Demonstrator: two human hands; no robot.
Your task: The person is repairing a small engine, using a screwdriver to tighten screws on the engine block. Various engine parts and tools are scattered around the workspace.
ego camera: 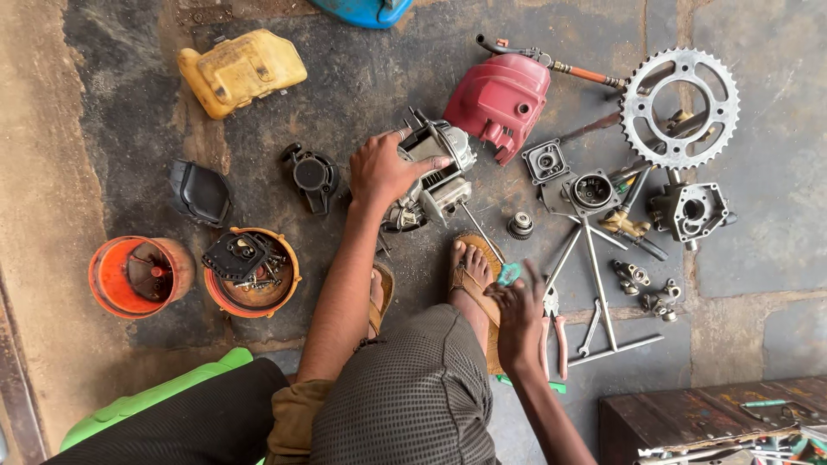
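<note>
The small engine block [428, 176] sits on the dark floor mid-scene, just beyond my feet, and I've got my left hand [382, 168] clamped over its left side, fingers spread across the top, thumb hooked round the near edge. My right hand [517, 306] hovers low over my right sandalled foot [472, 271], fingers pinched on a small teal gasket-like piece [509, 274]. Just right of that hand lie red-handled pliers [554, 331] and a long T-shaped wrench [599, 288]. Moving outward, a red engine cover [502, 99] lies just beyond the block, a big toothed sprocket [680, 108] far right. Left of the block there's a black round part [312, 175], then an orange bowl [252, 275] of bolts, an orange cup [140, 275], and a yellow tank [241, 71] at the far left.
</note>
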